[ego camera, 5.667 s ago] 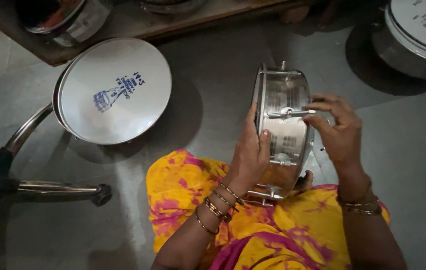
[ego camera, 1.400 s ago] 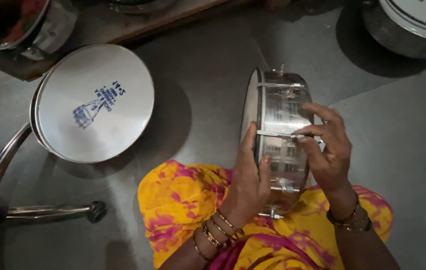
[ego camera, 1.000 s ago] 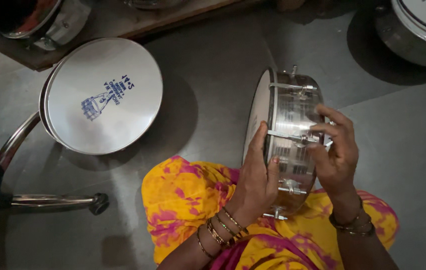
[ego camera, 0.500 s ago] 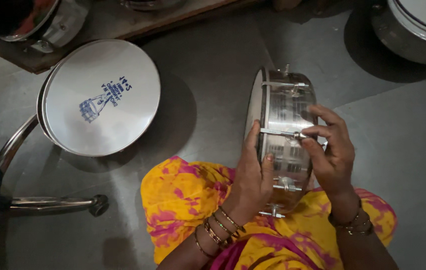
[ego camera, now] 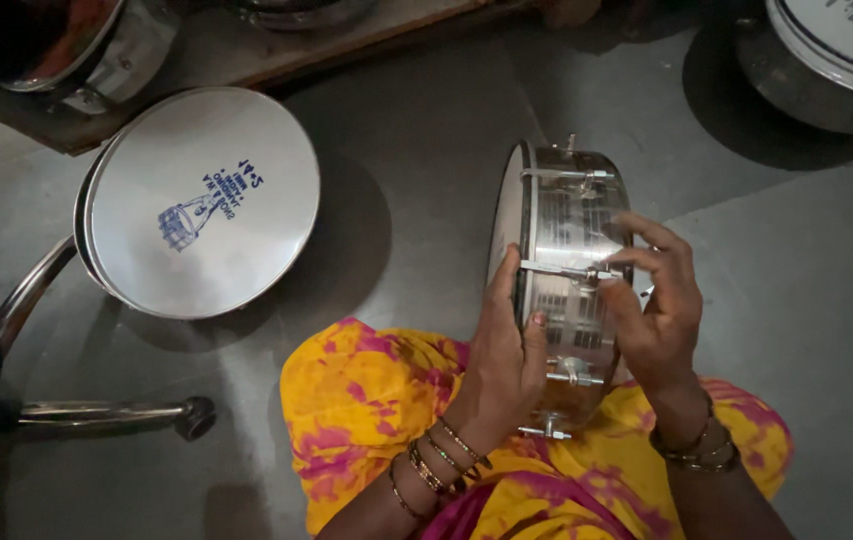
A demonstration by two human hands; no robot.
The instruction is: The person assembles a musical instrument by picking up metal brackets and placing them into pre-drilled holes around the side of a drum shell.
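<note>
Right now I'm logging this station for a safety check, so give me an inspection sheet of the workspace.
Surface: grey floor, person seated on it.
Job's things: steel-shelled drum held on edge over the lap; tension rod across its shell.
Clutter: second drum lying flat, blue print on its head; metal pots on a wooden board; chrome tube frame.
Hands: left hand grips the rim; right hand pinches the rod's end.
Cables: nothing seen.
Surroundings: third drum, top right.

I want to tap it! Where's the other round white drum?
In the head view, the round white-skinned drum lies on the grey floor, upper left, beyond the yellow-pink cloth.
</note>
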